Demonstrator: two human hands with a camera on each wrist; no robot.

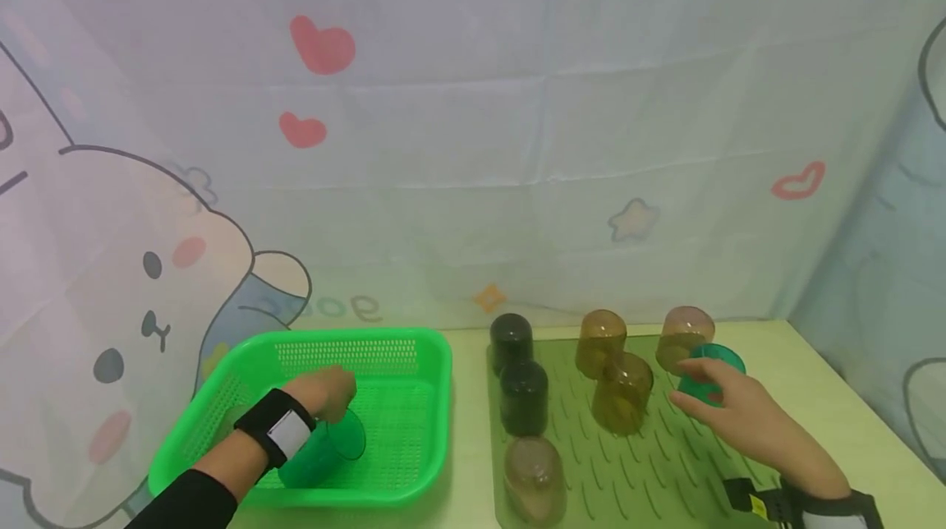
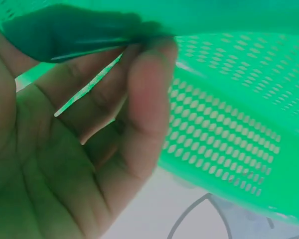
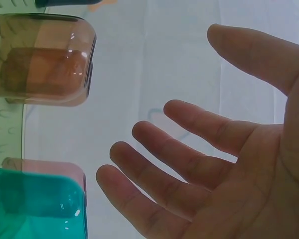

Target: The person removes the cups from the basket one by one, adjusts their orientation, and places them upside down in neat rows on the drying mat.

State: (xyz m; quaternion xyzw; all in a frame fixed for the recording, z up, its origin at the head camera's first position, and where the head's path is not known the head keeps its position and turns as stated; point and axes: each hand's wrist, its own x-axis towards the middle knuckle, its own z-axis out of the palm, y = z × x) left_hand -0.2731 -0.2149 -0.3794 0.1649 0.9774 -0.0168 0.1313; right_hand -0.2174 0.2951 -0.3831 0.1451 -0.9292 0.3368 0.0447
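In the green basket (image 1: 436, 414), my left hand (image 1: 325, 393) pinches a teal cup (image 1: 314, 459) by its edge. The left wrist view shows my curled fingers (image 2: 144, 99) at that edge, with the thumb partly behind the teal wall. Over the green mat (image 1: 665, 463), my right hand (image 1: 739, 414) is held beside another teal cup (image 1: 726, 356), fingers extended. The right wrist view shows those fingers spread and apart from the teal cup (image 3: 45, 209). A pink cup (image 1: 686, 332) stands just behind it.
Mouth-down on the ridged mat stand two dark cups (image 1: 524, 397), two amber cups (image 1: 623, 397) and a pale brownish cup (image 1: 534, 480). A pale shape (image 1: 232, 420) lies in the basket's left side. A printed cloth (image 1: 473, 143) hangs behind the table.
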